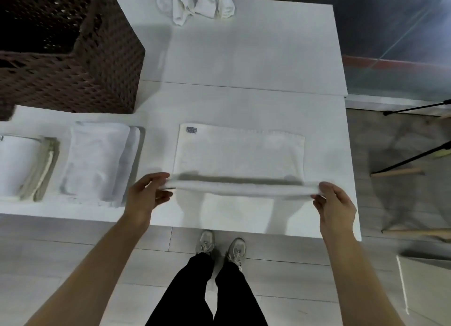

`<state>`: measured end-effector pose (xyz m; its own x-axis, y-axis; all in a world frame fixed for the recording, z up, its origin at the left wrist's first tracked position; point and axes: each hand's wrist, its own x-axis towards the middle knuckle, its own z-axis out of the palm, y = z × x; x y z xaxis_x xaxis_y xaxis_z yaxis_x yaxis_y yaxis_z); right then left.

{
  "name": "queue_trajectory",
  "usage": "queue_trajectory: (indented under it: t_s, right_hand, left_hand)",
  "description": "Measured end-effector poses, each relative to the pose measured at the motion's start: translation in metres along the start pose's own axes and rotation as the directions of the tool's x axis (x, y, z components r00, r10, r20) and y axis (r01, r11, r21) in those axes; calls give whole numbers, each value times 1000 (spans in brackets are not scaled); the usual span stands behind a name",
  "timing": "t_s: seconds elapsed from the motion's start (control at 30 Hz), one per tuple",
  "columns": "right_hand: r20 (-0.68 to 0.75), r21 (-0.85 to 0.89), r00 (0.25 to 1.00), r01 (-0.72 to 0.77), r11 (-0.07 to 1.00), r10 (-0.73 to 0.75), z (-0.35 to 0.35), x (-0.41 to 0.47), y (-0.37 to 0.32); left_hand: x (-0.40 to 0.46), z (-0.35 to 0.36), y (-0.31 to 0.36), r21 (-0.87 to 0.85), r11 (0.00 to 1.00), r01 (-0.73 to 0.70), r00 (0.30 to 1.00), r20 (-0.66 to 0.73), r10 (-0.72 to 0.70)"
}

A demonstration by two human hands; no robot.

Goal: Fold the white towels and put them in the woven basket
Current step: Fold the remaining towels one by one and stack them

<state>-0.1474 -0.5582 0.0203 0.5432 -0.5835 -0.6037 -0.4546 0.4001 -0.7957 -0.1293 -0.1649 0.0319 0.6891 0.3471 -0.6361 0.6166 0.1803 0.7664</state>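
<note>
A white towel (239, 152) with a small grey label lies flat on the white table (244, 64), its near edge lifted off the surface. My left hand (144, 199) pinches the near left corner and my right hand (334, 203) pinches the near right corner, stretching that edge between them. A dark brown woven basket (80, 64) stands at the back left of the table. Two folded white towels lie left of my hands, one (97, 160) near the flat towel and one (24, 164) at the frame's left edge.
A heap of unfolded white towels (195, 3) sits at the table's far edge. Black tripod legs (412, 160) stand on the floor to the right. My shoes (219, 247) are just under the table's near edge.
</note>
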Motion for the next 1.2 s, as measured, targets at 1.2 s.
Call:
queue_trajectory:
  t_s: [1.2]
  right_hand:
    - [771,-480,398,876,-43,-497,121,140,68]
  left_hand:
    - [84,136,-100,666,-140,-732,517,679,521]
